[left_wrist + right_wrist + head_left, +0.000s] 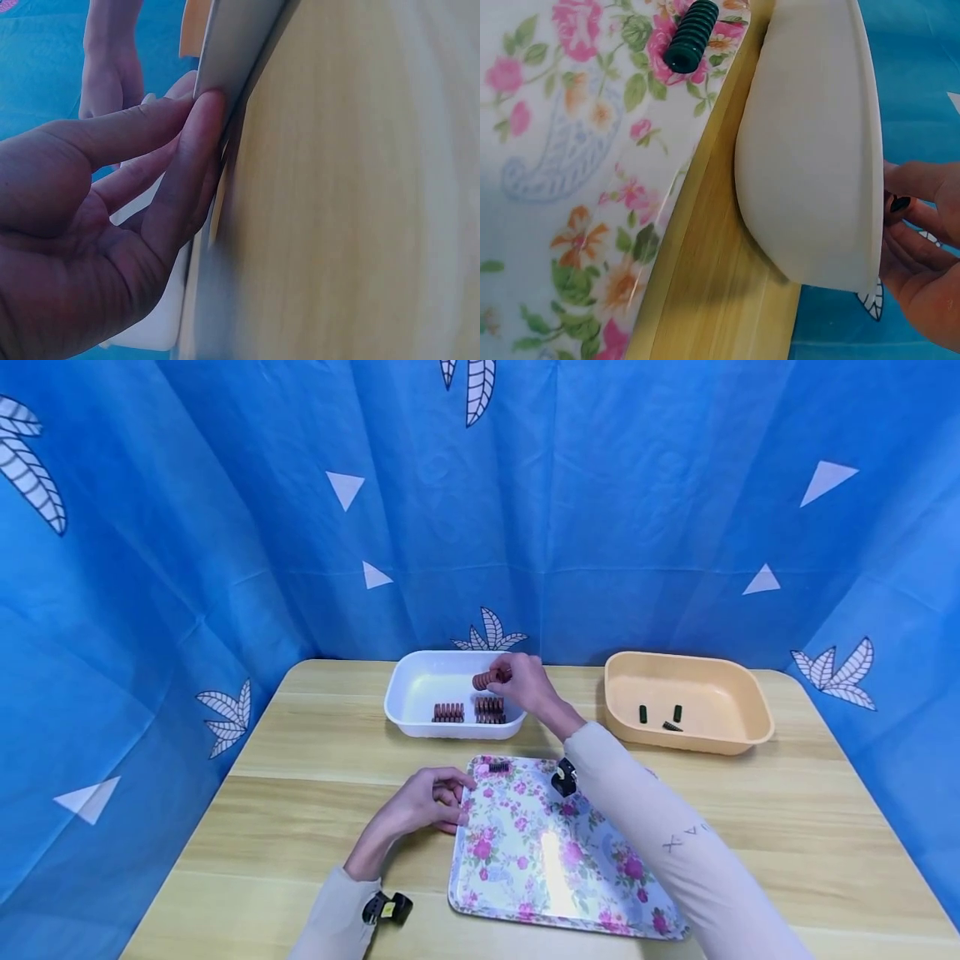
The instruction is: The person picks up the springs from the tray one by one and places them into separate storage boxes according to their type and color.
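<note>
A brown coil spring [484,679] is pinched between the thumb and fingers of my right hand [528,685], over the white bin [405,689]. Inside that bin lie several more brown springs [448,712] in two groups. My left hand [422,802] grips the left rim of a floral tray [517,860]; the left wrist view shows thumb and fingertips [206,112] at its edge. One dark green spring [692,36] lies on the tray near its far left corner. In the right wrist view the bin's wall partly hides the right hand [926,240].
To the right stands a beige bin [720,677] with dark green springs [642,714] in it. Both bins sit at the back of the wooden table [322,752], before a blue curtain [465,527]. My right forearm crosses over the tray's right side.
</note>
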Demonstrator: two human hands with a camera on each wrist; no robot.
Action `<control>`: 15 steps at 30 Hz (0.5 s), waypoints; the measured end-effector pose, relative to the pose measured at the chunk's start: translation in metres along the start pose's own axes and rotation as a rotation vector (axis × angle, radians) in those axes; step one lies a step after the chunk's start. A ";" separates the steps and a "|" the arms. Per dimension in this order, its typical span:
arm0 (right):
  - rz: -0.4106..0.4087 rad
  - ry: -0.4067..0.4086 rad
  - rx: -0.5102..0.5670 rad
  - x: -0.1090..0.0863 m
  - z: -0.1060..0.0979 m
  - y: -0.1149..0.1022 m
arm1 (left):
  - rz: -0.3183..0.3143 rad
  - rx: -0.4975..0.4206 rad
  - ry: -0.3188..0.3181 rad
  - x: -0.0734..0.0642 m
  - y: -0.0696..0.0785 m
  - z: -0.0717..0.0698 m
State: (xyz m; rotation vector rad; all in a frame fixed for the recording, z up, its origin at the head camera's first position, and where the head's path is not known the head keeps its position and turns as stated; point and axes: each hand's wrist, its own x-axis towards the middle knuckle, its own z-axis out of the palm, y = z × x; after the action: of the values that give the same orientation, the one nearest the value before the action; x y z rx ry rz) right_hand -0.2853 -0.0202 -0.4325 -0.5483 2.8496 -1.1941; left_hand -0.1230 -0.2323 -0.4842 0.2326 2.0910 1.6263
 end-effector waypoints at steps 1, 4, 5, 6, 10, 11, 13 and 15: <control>0.001 -0.001 0.000 0.001 0.001 -0.001 | 0.003 0.007 0.003 0.000 -0.001 0.000; 0.004 -0.002 -0.016 0.003 0.004 -0.003 | 0.024 0.024 0.005 0.001 -0.002 -0.001; 0.005 -0.004 -0.023 0.004 0.005 -0.003 | 0.027 0.025 0.005 0.001 -0.002 -0.001; 0.008 -0.006 -0.029 0.005 0.006 -0.003 | 0.029 0.021 0.003 0.001 -0.002 -0.001; 0.023 -0.017 -0.029 0.006 0.010 -0.002 | 0.028 -0.004 -0.006 0.000 -0.002 0.000; 0.026 -0.020 -0.026 0.007 0.011 -0.002 | 0.028 -0.006 -0.007 0.000 -0.003 0.000; 0.030 -0.030 -0.020 0.007 0.013 -0.001 | 0.028 -0.012 -0.008 0.000 -0.002 0.001; 0.029 -0.040 -0.019 0.008 0.015 -0.001 | 0.026 -0.016 -0.009 -0.001 -0.002 0.001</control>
State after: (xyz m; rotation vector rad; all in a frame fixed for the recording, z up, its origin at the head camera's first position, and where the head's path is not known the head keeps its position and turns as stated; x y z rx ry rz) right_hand -0.2907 -0.0338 -0.4409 -0.5230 2.8283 -1.1403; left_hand -0.1217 -0.2320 -0.4860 0.2623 2.0754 1.6534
